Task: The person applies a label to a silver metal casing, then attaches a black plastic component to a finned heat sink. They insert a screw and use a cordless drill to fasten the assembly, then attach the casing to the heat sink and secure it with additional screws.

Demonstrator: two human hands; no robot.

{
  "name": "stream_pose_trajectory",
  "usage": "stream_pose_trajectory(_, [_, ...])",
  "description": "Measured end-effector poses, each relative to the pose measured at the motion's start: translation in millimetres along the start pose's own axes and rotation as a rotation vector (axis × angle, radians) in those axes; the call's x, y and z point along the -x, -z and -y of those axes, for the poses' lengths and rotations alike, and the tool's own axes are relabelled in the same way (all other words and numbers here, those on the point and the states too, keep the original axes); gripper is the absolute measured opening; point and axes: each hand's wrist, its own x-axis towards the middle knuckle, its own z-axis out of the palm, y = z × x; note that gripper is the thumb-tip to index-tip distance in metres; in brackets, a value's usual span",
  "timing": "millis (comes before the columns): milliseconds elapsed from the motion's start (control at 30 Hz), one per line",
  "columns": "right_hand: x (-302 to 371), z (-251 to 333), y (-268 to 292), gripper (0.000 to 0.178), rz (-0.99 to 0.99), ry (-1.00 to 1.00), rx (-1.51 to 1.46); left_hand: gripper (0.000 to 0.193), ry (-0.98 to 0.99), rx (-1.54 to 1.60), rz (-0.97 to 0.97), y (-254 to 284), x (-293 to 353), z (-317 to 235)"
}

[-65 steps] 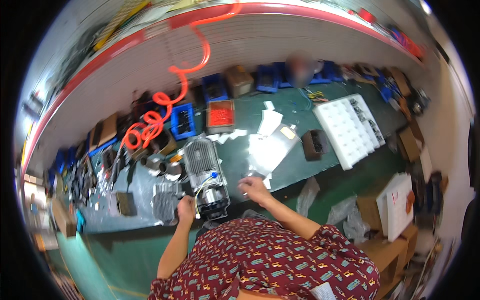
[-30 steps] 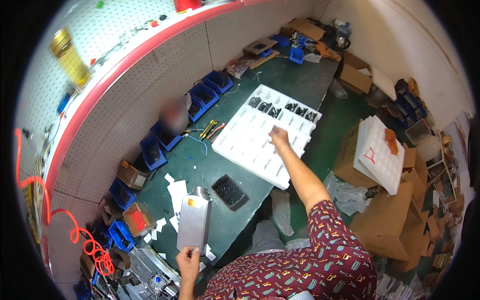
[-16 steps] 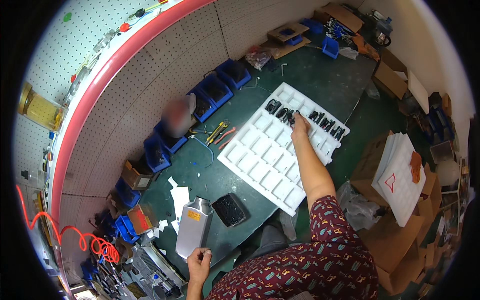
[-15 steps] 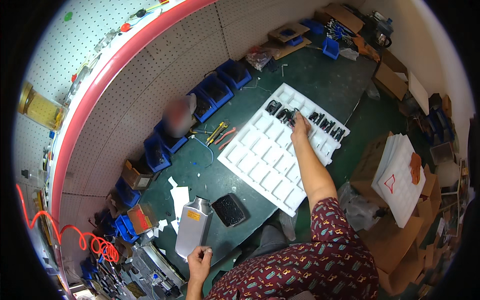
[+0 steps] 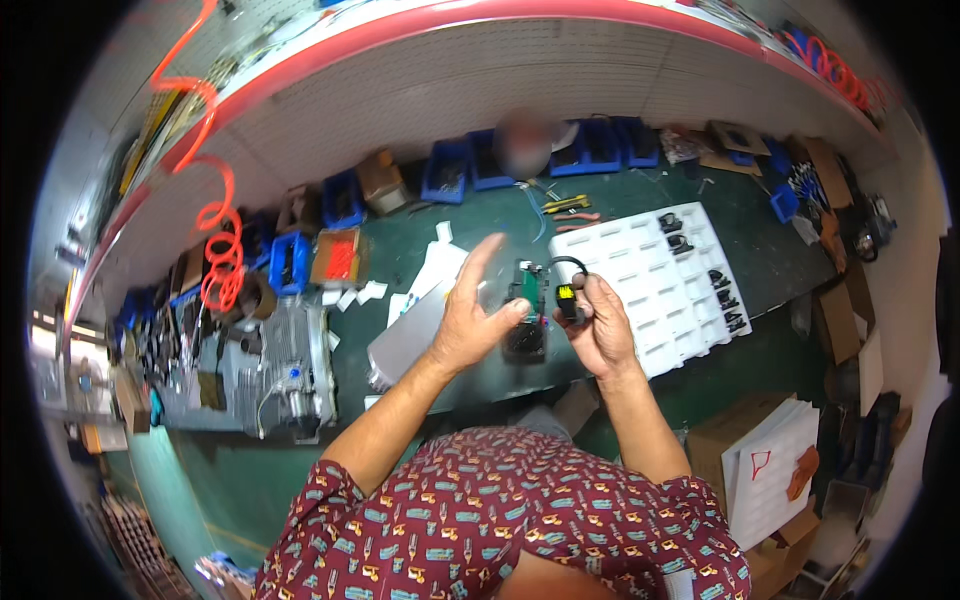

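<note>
My right hand [image 5: 603, 325] is closed on a small black part with a yellow label [image 5: 567, 293], pinched between thumb and fingers. From it a black cable [image 5: 568, 259] loops toward a green circuit board with black edges [image 5: 531, 284]. My left hand [image 5: 470, 317] is spread, its thumb tip beside the board; whether they touch I cannot tell. Below the board is a black open box [image 5: 525, 345], partly covered. Under my left hand and forearm lies a grey metal case [image 5: 405, 343], partly hidden.
To the right lies a white moulded tray [image 5: 640, 265] with several black parts [image 5: 728, 300] in its pockets. Blue bins [image 5: 447, 171] line the back wall. Pliers and a yellow-handled tool [image 5: 567, 204] lie behind the tray. White papers [image 5: 437, 270] and a metal assembly [image 5: 297, 375] are left.
My right hand has left the white tray and come back toward the middle with a black part. My left hand has risen over the grey case and spread. The view has turned left.
</note>
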Motion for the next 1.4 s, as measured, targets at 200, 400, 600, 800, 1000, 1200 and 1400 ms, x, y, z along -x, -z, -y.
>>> stream_pose_trajectory(200, [25.4,-79.8,-70.9,0.02,0.083,-0.134,0.283,0.057,-0.402,-0.474,0.031,70.5,80.5,-35.8])
stream_pose_trajectory(400, [53.2,-147.6,-120.8,0.039,0.091,-0.051,0.933,0.035,-0.323,-0.566,0.116,152.8,143.0,-32.6])
stream_pose_trajectory(600, [60.9,-201.7,-175.3,0.048,0.806,0.495,1.305,0.029,-0.136,-0.581,-0.08,193.4,209.7,-25.6])
stream_pose_trajectory(800, [45.5,-228.6,-229.7,0.036,1.018,0.284,1.551,0.031,-0.248,-1.006,-0.008,264.4,244.3,-43.6])
stream_pose_trajectory(1000, [21.5,-224.8,-288.5,0.031,1.324,-0.279,1.404,0.033,-0.399,-1.216,0.008,314.3,251.4,-77.6])
stream_pose_trajectory(1200, [-3.6,-203.6,-286.7,0.034,1.377,-0.514,1.002,0.034,-0.365,-1.34,-0.125,374.9,267.4,-94.5])
stream_pose_trajectory(1400, [-17.3,-193.8,-257.0,0.026,1.152,-0.812,0.907,0.032,-0.326,-1.261,-0.143,371.9,264.0,-67.6])
